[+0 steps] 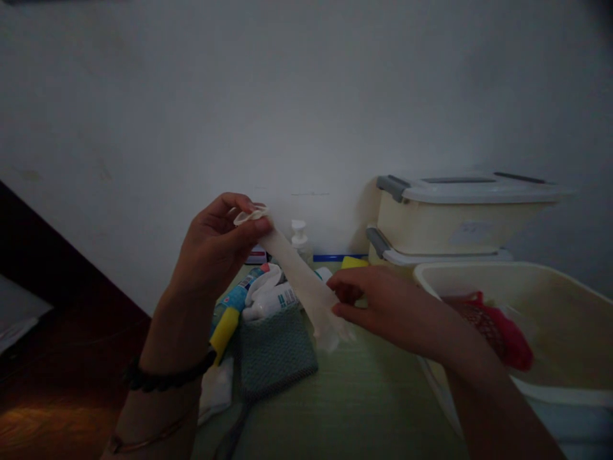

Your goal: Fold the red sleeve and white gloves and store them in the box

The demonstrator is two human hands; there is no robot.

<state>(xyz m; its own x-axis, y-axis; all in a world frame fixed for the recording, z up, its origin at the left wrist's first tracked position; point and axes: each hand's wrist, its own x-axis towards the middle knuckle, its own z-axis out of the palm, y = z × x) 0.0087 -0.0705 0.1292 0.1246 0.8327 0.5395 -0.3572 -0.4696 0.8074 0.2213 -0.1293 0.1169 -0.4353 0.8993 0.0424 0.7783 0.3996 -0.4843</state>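
A thin whitish disposable glove [299, 275] stretches diagonally down to the right, its finger end loose and slightly blurred. My left hand [215, 239] pinches its cuff between thumb and fingers, and the cuff's rim is partly spread. Close to the glove's finger end is my right hand [378, 306], with thumb and fingers curved and a gap between them. Its fingertips lie at the glove's edge; whether they touch it is unclear. Under the glove, a grey-green knitted cloth [278, 351] lies on the green tabletop [373, 402].
Behind the cloth lie a white bottle [272, 303], a blue bottle [239, 295] and a yellow item [224, 335]. A pump bottle [300, 237] stands near the wall. On the right are stacked lidded boxes [450, 223] and an open cream tub [565, 326] holding a red net item [507, 332].
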